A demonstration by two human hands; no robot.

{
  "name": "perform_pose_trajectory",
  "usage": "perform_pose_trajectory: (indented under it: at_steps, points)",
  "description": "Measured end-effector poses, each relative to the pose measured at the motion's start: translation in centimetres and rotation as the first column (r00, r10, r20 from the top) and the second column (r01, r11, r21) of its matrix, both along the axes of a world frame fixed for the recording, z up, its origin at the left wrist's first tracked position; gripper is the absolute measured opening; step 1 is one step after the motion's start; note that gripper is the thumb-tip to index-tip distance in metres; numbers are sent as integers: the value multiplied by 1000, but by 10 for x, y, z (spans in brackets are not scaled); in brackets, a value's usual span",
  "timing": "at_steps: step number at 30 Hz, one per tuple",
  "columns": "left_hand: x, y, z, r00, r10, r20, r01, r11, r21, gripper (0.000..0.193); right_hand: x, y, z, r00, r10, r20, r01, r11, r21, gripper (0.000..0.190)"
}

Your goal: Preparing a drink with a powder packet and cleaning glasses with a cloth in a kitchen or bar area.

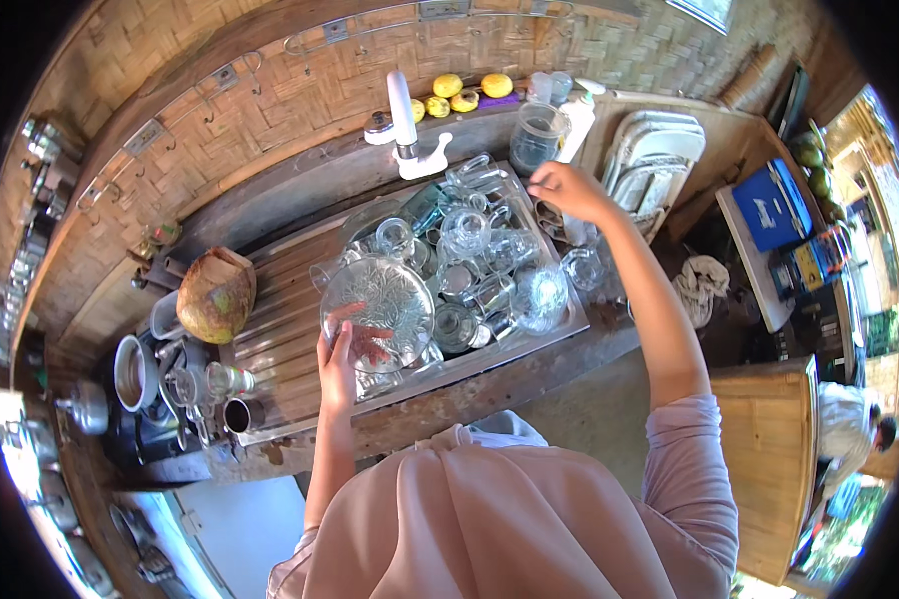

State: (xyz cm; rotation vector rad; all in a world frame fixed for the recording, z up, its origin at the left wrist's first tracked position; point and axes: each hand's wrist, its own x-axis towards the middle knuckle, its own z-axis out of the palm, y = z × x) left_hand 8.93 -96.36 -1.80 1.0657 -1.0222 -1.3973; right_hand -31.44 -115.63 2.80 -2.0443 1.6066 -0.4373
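My left hand (337, 368) grips a round clear glass plate (389, 288) with an embossed pattern. Its fingers show through from beneath. The plate hovers over the left side of a sink crowded with glass mugs and other glassware (466, 230). My right hand (575, 193) is raised beyond the sink's right rim (580, 318), its fingers curled together. Whether something small is pinched there cannot be made out. Close behind it stand a clear plastic container (537, 138) and a white pump bottle (578, 123). A glass mug (584, 267) sits just outside the sink.
A white faucet (412, 138) rises behind the sink. Yellow fruits (448, 85) line the ledge. On the left, a coconut (216, 294) rests by the ribbed drainboard (285, 299), near a metal cup (243, 415) and pots (136, 373). Another person (846, 427) is at far right.
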Motion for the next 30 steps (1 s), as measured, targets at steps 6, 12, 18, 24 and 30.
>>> perform_pose_trajectory:
  at_steps: [6,12,18,24,30]
  points:
    - [-28,23,-13,984,179,9,-179,983,44,41,-80,-71,-93,912,99,-398,8,966,258,92]
    - [-47,49,-16,962,273,-8,-271,956,116,42,-83,-106,-111,816,269,-511,-24,900,435,84]
    - [-52,41,-23,965,260,-34,-254,960,116,50,-114,-110,-57,988,134,-77,-112,965,239,61]
    - [-36,34,-20,972,212,-102,-207,977,58,58,-38,-21,84,996,38,-83,-48,992,-115,61]
    - [-33,19,-15,978,167,-127,-165,986,27,63,38,88,90,944,96,316,-42,984,-174,65]
